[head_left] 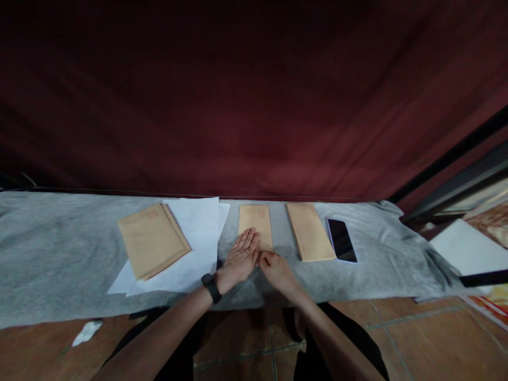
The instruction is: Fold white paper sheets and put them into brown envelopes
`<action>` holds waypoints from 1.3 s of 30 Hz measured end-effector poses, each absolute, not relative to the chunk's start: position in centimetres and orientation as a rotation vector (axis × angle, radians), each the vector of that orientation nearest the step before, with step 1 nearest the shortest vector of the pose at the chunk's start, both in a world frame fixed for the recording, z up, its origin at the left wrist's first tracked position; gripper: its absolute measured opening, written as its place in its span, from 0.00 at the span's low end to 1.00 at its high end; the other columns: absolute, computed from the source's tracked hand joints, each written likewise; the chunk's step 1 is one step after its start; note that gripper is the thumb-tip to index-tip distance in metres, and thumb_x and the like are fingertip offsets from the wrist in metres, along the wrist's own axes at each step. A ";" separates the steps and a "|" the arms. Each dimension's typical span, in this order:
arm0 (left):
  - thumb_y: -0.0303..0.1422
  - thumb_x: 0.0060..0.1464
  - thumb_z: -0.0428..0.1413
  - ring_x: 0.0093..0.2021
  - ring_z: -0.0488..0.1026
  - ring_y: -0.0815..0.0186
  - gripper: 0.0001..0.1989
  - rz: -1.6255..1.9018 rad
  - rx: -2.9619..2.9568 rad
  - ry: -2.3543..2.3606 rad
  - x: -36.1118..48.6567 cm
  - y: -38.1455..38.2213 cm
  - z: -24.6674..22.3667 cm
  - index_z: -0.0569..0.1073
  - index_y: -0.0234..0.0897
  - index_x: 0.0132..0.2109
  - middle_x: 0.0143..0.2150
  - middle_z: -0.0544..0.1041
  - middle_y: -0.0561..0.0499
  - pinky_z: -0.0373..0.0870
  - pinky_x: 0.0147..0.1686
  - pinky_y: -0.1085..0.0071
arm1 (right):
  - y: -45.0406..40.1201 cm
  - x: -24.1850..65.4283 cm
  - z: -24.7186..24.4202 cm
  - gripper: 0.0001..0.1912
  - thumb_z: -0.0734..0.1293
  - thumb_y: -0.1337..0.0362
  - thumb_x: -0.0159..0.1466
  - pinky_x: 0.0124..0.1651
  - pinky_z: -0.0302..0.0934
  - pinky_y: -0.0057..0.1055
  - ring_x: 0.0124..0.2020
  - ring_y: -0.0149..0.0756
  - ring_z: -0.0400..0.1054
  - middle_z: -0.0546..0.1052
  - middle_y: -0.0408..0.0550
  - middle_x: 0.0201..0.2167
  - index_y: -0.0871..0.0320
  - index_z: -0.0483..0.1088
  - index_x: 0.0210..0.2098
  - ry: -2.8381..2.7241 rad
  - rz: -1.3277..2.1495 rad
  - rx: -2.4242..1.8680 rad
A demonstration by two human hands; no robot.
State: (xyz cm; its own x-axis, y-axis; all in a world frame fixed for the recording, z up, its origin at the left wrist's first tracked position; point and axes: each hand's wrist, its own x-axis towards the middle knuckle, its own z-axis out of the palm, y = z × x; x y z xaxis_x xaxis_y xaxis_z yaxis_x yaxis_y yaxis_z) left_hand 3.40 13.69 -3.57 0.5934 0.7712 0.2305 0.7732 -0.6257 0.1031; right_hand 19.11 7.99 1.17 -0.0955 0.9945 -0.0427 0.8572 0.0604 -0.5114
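Observation:
A brown paper envelope (256, 214) with faint red print near its far end lies lengthwise before me on the grey cloth. My left hand (243, 256), with a dark watch on the wrist, rests on the envelope's near left part, fingers stretched out. At the near end of that envelope, my right hand (277, 269) is closed, its curled fingers touching or very close to the paper edge. Whatever those fingers may grip is hidden. The two hands almost meet at the fingertips.
Left, larger brown envelopes (153, 241) lie overlapping on white paper sheets (200, 225). A stack of brown envelopes (311, 233) lies right, beside a dark-screened phone (342, 241). A dark red curtain (254, 106) hangs behind the grey cloth (381, 248). Crumpled white paper (87, 332) lies on the tiled floor.

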 end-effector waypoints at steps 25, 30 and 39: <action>0.38 0.72 0.33 0.76 0.45 0.61 0.27 -0.078 -3.278 -1.402 2.8 13.1 -1.4 0.52 0.40 0.74 0.76 0.51 0.46 0.44 0.72 0.57 | 7.3 20.1 0.4 0.17 0.60 0.78 0.63 0.39 0.62 0.24 0.35 0.32 0.75 0.82 0.45 0.33 0.56 0.75 0.28 -1.948 0.817 -1.747; 0.42 0.73 0.35 0.75 0.47 0.63 0.27 -0.284 -3.216 -1.306 0.6 8.4 -0.7 0.54 0.44 0.73 0.76 0.53 0.50 0.47 0.72 0.58 | 6.1 20.2 0.3 0.16 0.58 0.74 0.68 0.46 0.65 0.29 0.43 0.37 0.75 0.79 0.50 0.43 0.56 0.76 0.42 -1.825 0.518 -1.764; 0.44 0.69 0.45 0.75 0.49 0.57 0.34 -0.441 -2.900 -1.217 0.4 5.8 -2.1 0.49 0.31 0.74 0.75 0.53 0.38 0.49 0.72 0.56 | 2.5 18.7 -1.2 0.24 0.58 0.73 0.69 0.60 0.64 0.44 0.57 0.44 0.68 0.74 0.56 0.56 0.60 0.67 0.62 -2.102 0.243 -1.581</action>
State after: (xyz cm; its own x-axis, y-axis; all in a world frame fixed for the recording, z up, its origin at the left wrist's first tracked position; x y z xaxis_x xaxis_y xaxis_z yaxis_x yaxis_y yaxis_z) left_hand 0.40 5.77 -2.09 0.6676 0.7045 0.2407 0.6951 -0.7057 0.1374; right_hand 18.73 2.48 -1.19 -0.2053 0.9384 0.2779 0.8501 0.3117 -0.4245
